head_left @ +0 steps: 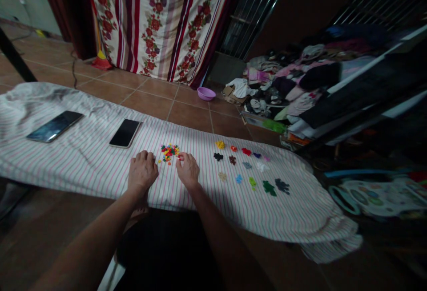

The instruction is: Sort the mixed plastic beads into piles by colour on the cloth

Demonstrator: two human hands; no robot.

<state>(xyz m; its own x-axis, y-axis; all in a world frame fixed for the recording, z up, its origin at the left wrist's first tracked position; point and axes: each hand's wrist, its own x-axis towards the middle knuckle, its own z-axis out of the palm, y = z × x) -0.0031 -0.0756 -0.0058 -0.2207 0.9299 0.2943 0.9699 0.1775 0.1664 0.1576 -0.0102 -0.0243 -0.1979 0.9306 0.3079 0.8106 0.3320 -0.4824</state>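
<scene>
A mixed pile of small coloured pieces (169,151), red, yellow, green and others, lies on the striped cloth between my hands. My right hand (188,169) is at the pile's right edge, thumb and forefinger pinched together; whatever is between them is too small to name. Left of the pile, my left hand (143,171) rests on the cloth with its fingers curled in and their tips hidden. To the right are single-colour heaps in rows, among them a yellow heap (220,144), a black heap (218,157), a dark green heap (268,188) and a dark grey heap (282,186).
Two dark-screened devices, a phone (125,133) and a larger one (55,126), lie to the left on the striped cloth (207,197). Beyond the table are a purple basin (206,94), a flowered curtain (156,24) and a heap of clothes (290,77).
</scene>
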